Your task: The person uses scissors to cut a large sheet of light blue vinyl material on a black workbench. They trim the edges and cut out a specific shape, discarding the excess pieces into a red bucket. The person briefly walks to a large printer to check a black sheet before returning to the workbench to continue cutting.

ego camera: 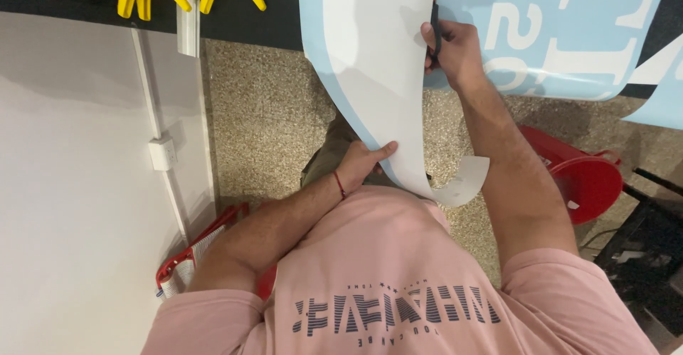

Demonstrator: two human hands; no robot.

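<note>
Where the long white, blue-edged vinyl strip (pixel 377 56) droops from upper centre of the frame, pinched low by left hand (pixel 361 164), right hand (pixel 455 50) clasping dark scissors (pixel 435 31) at its edge: light, floppy, curl-prone, probably best gripped near the cut.

A hanging strip (pixel 377 63) sits at centre, left hand (pixel 359 166) on its lower edge at 6 o'clock, right hand (pixel 452 53) beside it at 2 o'clock. A bucket (pixel 587 181) stands on the floor (pixel 270 113) at 4 o'clock.
</note>
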